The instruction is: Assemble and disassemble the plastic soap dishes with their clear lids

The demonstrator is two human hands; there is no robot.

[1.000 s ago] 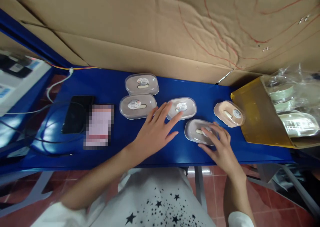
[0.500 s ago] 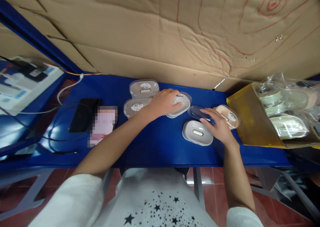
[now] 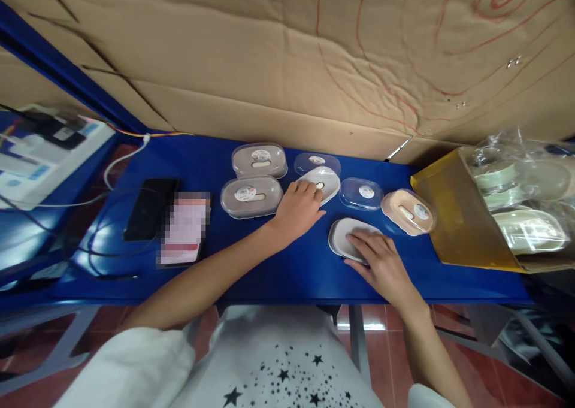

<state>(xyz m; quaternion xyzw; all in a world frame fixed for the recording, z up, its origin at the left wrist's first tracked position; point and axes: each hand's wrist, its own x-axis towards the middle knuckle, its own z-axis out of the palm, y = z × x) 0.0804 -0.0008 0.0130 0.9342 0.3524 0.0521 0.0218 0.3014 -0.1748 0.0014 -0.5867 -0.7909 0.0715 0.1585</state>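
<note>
A whitish oval soap dish [image 3: 331,180] tilts against a clear lid [image 3: 305,162] behind it. My left hand [image 3: 300,209] lies over its near left side, fingers bent onto the dish by a small cream oval piece [image 3: 320,186], thumb apart. Nearer the front edge sits another whitish soap dish [image 3: 340,235]. My right hand [image 3: 377,261] grips it, fingertips inside and thumb at the near rim, hiding the dish's middle. Between the hands and slightly behind lies a loose clear lid [image 3: 354,193] with a round sticker.
Two lidded greyish soap dishes [image 3: 237,163] stand at the left. A peach soap dish [image 3: 406,211] is beside a cardboard box [image 3: 442,216] holding bagged pale green dishes [image 3: 525,228]. Two phones [image 3: 150,210] and cables lie left. A cardboard wall [image 3: 251,84] closes the back.
My right hand has left the clear lid, which now lies flat, and moved down to the front dish. My left hand has shifted nearer, uncovering the rear lid as its dish tilts.
</note>
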